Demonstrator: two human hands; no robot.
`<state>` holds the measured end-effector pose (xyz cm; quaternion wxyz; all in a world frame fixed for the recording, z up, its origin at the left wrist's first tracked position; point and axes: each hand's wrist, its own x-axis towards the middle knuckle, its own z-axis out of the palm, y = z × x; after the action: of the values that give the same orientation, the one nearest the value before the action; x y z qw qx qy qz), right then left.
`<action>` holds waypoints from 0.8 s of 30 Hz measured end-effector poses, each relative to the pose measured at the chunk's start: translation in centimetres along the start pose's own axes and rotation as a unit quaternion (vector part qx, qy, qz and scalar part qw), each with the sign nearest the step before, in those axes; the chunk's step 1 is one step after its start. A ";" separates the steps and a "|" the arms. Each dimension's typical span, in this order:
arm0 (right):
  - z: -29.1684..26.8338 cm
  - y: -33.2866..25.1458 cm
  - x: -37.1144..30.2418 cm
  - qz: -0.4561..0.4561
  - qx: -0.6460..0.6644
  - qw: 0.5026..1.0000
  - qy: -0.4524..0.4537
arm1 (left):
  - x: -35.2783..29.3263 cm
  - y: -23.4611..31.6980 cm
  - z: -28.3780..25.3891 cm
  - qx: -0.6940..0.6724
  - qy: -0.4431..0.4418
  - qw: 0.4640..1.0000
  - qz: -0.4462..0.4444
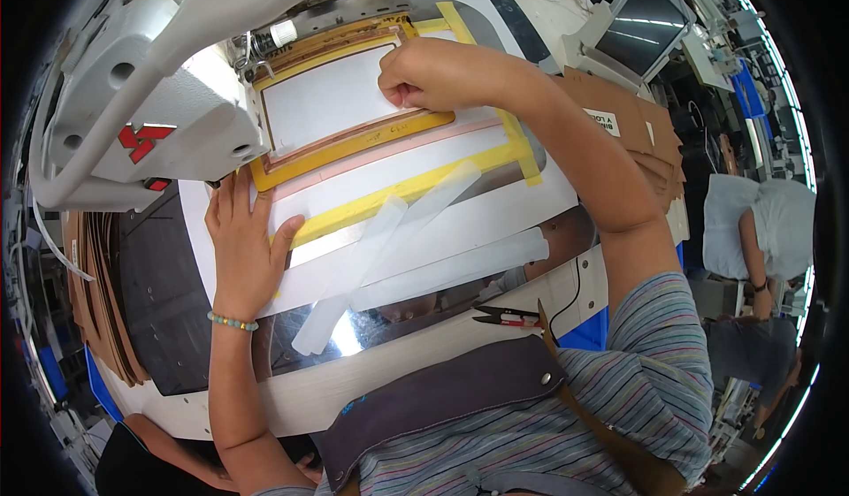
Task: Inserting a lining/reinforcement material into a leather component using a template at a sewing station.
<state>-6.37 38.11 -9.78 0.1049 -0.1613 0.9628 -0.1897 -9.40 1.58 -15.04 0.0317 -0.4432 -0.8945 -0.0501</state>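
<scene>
My left hand (239, 247) lies flat with fingers stretched out on a white sheet (199, 222). Its fingertips reach the near left corner of a yellow frame (354, 153) with a brown inner border, which surrounds a white panel (323, 103). At the right end of that panel, my right hand (442, 76) is closed, its fingertips pressed together low over the frame's inner edge. Whatever those fingers may hold is hidden. Yellow tape (402, 191) runs along the sheet in front of the frame, and translucent strips (358, 262) lie crossed nearer to me.
A white sewing machine head (177, 98) overhangs the frame's left side. Thread snips (508, 317) lie at the front edge. Brown cardboard pieces (619, 116) stand right, beside a screen (641, 27); more brown pieces (102, 293) stand left. Another person (761, 222) is at far right.
</scene>
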 end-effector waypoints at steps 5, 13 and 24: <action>-0.7 -2.6 0.0 0.053 -0.138 0.987 -0.063 | -0.1 -0.1 0.2 -0.004 -0.001 1.000 -0.002; -1.2 0.3 0.1 -0.045 -0.254 0.957 0.131 | -0.1 -0.4 0.4 -0.002 0.015 1.000 -0.004; 0.5 -2.3 0.6 -0.033 -0.360 0.932 -0.016 | -0.3 -0.3 0.5 -0.009 0.041 0.999 -0.002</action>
<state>-6.13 35.71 -9.38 0.0494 -0.2226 0.9589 0.1689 -9.49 1.22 -15.57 0.0637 -0.4389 -0.8930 -0.0764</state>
